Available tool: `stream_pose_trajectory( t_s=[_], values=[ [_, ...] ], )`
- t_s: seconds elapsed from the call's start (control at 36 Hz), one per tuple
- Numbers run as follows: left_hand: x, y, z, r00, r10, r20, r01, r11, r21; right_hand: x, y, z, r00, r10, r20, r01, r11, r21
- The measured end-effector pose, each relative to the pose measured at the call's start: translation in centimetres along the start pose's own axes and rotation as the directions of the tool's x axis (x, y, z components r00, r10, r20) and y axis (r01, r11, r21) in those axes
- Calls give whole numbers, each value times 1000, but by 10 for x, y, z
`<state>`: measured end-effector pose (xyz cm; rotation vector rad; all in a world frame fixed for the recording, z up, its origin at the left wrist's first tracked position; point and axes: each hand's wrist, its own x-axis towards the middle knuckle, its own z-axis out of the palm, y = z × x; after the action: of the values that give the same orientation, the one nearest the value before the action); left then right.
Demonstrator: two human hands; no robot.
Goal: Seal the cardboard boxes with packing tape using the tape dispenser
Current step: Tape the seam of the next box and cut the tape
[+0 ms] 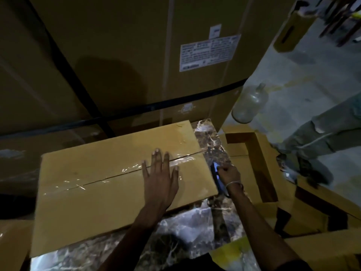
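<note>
Head view. A closed cardboard box [121, 182] lies flat on a marble-patterned tabletop [187, 231], covering most of its left and middle area and reaching close to the far edge. The two top flaps meet in a seam that runs from the box's left side to its right edge. A strip of clear packing tape [175, 162] covers this seam; it shows as glossy wrinkles and highlights along the line.

The left hand [161, 178] lies flat on the box top over the right part of the seam. Its fingers [156, 159] are straight and spread, palm down, pressing on the tape and the cardboard.

The right hand [228, 174] is at the right edge of the box, just past the end of the seam. Its fingers are curled round a blue tape dispenser [216, 172], which sits against the box's right side wall. The light is poor here, so the dispenser's exact contact with the tape cannot be told. A thin bracelet [234, 183] circles the right wrist.

An open cardboard box [259, 153] stands beside the tabletop's right edge. Large strapped cartons [117, 55] rise behind the far edge; one carries a white label [207, 52]. A clear bottle [249, 103] is seen to the right of the cartons.
</note>
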<state>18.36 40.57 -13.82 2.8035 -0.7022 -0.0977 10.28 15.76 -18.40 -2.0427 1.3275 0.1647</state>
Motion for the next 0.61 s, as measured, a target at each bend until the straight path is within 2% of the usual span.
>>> stream_pose_trajectory(
  t_s=[0.06,0.11,0.22,0.31,0.36,0.42,0.5,0.58,0.61],
  values=[
    [3,18,5,1000,-2,-4,2,1000,29,3,20,1,997,6,-76,-3,999,33],
    [4,25,7,999,-33,-9,34,999,41,7,34,4,996,-2,-94,1,1000,-3],
    [2,23,10,999,-46,-7,46,996,73,16,48,24,998,-50,24,54,986,-160],
    [2,24,12,999,-48,-3,48,995,83,24,59,48,982,-68,175,116,952,-283],
    [1,25,11,999,-50,-1,50,995,83,28,70,57,976,-104,192,162,937,-311],
    [-3,27,11,999,-36,10,34,994,107,32,83,61,975,-166,146,205,927,-313],
    [-12,32,12,999,-23,29,19,993,113,39,100,60,967,-208,144,238,941,-241],
    [-21,37,15,1000,-30,6,30,993,110,56,113,52,966,-148,211,163,985,-58],
    [-22,38,17,999,-34,-6,34,993,116,46,98,35,965,-121,233,117,993,29]
  ],
)
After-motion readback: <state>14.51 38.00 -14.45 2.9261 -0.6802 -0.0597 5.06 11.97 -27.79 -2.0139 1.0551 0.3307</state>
